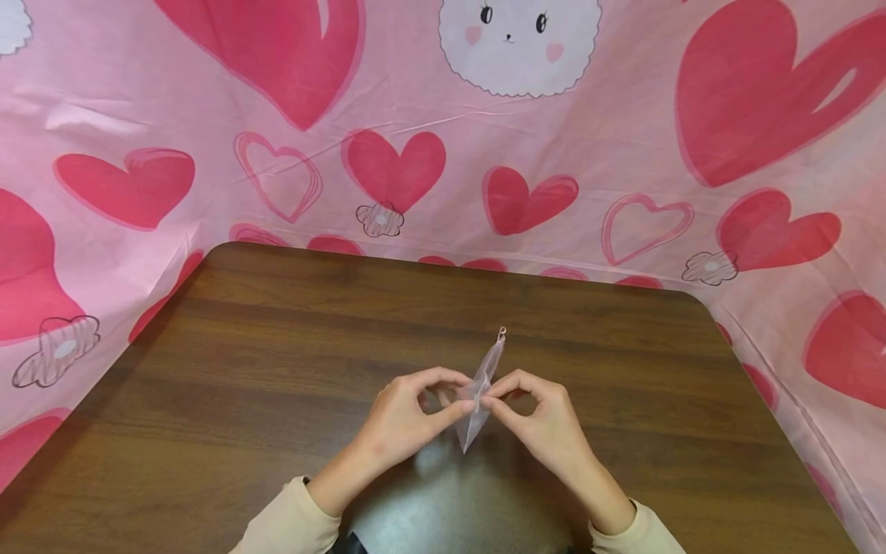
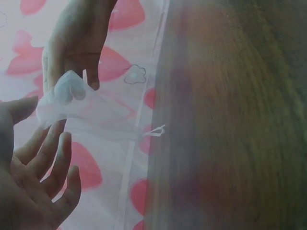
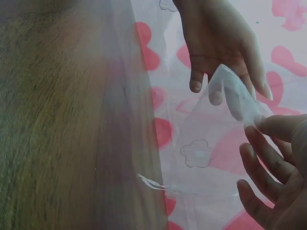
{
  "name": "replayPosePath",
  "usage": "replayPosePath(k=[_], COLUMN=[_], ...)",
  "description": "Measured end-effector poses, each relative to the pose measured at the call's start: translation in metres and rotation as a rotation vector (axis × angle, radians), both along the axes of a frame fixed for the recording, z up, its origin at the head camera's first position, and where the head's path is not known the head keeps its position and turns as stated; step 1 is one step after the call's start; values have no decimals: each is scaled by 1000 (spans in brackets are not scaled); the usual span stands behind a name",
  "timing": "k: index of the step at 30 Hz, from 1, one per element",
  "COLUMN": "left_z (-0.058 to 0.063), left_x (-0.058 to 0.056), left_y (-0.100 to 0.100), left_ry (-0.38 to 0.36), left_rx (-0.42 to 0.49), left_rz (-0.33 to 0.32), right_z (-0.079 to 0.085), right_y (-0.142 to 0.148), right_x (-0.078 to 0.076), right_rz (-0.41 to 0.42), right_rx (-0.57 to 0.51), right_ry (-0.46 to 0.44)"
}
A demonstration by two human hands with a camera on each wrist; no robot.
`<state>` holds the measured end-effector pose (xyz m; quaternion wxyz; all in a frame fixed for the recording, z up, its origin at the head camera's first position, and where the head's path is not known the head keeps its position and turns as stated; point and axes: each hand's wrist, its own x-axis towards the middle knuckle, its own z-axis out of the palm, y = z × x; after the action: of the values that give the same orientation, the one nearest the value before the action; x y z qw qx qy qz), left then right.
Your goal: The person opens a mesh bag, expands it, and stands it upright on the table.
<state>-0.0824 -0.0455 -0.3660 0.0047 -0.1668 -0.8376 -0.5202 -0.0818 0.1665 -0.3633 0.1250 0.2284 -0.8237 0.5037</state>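
A small sheer whitish drawstring bag (image 1: 488, 365) is held up between both hands above the table, its corded end pointing away and a corner hanging toward the person. From the left, my left hand (image 1: 408, 412) pinches the bag with thumb and index finger, the other fingers loosely bent. Opposite it, my right hand (image 1: 547, 415) pinches the bag's side between thumb and fingertip. In the left wrist view, right-hand fingertips show through the thin fabric (image 2: 103, 115). The looped cord (image 3: 152, 184) dangles free in the right wrist view. I see no contents inside the bag.
A dark brown wooden table (image 1: 242, 369) with rounded far corners lies beneath the hands. Pink cloth (image 1: 443, 108) printed with red hearts hangs around its back and sides. A glossy patch of light lies on the table nearest the person.
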Motion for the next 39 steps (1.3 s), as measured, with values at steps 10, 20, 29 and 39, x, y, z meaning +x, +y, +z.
replayPosePath(k=[10, 20, 29, 39], left_z=[-1, -3, -3, -1], left_x=[-3, -2, -2, -1], left_y=[-1, 0, 1, 1], left_ry=[111, 57, 100, 53], left_rx=[-27, -66, -94, -43], left_rz=[32, 146, 168, 158], right_z=[0, 0, 0, 1], right_y=[-2, -3, -5, -2], right_x=[2, 1, 3, 3], right_rz=[75, 89, 105, 34], right_rx=[33, 18, 40, 88], right_ry=[62, 107, 110, 61])
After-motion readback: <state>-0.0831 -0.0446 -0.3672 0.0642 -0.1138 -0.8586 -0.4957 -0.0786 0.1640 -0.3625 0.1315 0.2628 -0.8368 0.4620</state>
